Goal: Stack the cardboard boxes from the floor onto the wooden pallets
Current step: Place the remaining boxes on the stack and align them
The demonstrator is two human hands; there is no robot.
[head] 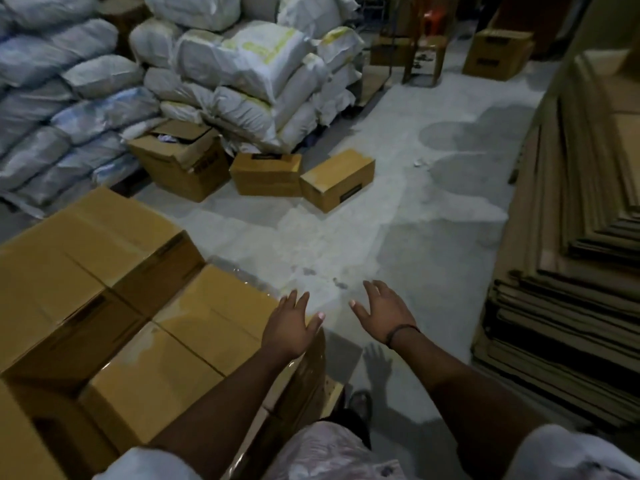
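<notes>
Reaching forward with nothing in them, the left hand (291, 323) and the right hand (382, 315) are both open with fingers spread. The left is over the near edge of the stacked boxes (207, 306), the right over the bare concrete floor (415, 220).

The step in hand looks like fetching the next carton. The angled sealed box (337, 180) is the easiest pick: it lies askew on the floor, its corner touching the second sealed box (266, 174). A good lift would mean squatting close, one hand under each short end, and keeping it level. It would best go on the lower tier of the stack, flush with its neighbours, so the edges bear on each other. The open-topped box (180, 164), set against the sacks (221, 81), would need its flaps closed first (something loose shows inside).

Counted:
- Two hands, both empty.
- Three boxes grouped on the floor, two sealed and one open, plus a far box (498, 53) at the back, making four.
- At least four box tops on the stack, though blur and tape seams make that count unsure.
- One pale pallet corner (334, 388) showing beneath the stack.
- Sacks too many to count.
- Flattened cardboard (571, 237) piled along the right.
</notes>
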